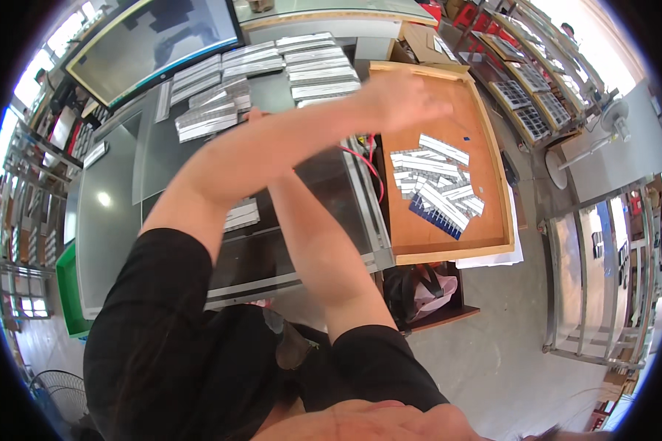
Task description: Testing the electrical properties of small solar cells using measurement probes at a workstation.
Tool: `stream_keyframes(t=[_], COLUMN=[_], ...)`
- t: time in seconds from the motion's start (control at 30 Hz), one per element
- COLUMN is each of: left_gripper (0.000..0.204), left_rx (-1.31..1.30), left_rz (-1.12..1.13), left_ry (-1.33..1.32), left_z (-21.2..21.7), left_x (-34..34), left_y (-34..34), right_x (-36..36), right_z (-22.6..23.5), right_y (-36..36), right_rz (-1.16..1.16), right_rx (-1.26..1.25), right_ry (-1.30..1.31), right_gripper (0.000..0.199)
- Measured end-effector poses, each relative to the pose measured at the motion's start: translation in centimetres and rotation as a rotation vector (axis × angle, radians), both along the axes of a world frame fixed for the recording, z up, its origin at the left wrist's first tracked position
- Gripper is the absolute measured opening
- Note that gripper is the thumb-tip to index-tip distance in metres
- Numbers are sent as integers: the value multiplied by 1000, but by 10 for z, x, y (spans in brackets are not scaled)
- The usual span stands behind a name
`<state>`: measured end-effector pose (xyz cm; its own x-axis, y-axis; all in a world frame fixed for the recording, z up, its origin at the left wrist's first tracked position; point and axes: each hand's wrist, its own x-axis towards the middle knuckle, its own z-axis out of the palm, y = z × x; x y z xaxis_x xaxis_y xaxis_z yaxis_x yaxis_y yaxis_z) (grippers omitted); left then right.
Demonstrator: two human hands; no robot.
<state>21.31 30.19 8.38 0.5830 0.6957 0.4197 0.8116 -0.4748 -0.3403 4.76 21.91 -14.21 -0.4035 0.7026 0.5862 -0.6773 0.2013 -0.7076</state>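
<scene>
My arms cross over a grey glass-topped bench (118, 220). My left hand (404, 99) reaches right, blurred and flat with nothing in it, above the far left corner of a shallow wooden tray (493, 173). A loose heap of silver-white strips (430, 176) lies in the tray on top of a dark blue piece (434, 217). My right forearm runs up under the left one, so my right hand (254, 115) is almost hidden. Only a fingertip shows, beside stacks of the same strips (206, 117) on the bench.
More rows of strip stacks (320, 70) lie at the bench's far side, below a large dark monitor (154, 40). Red wires (371, 165) run between bench and tray. A green bin (68, 290) stands left, metal racks (603, 279) right, a bag (423, 290) under the tray.
</scene>
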Motion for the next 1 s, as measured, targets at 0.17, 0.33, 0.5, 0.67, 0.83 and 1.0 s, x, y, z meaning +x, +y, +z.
stream_keyframes(t=[0.17, 0.33, 0.5, 0.67, 0.83, 1.0], left_gripper=[43, 38, 43, 47, 55, 59], left_rx=[-179, -656, -518, -563, -635, -698], left_rz=[-329, -20, 270, 412, 368, 418], left_ry=[-104, -418, -459, -502, -500, -448], left_z=[-92, -78, -114, -129, -126, -117], left_x=[30, 41, 33, 30, 30, 33], left_y=[15, 32, 91, 111, 116, 121], right_x=[82, 67, 88, 93, 98, 98], right_z=[123, 90, 124, 129, 133, 133], right_y=[-22, -8, -14, -16, -15, -13], right_rz=[260, -118, 263, 319, 303, 311], right_rx=[-654, -196, -505, -626, -608, -602], right_ry=[-473, -499, -517, -398, -427, -462], right_gripper=[32, 30, 31, 31, 30, 29])
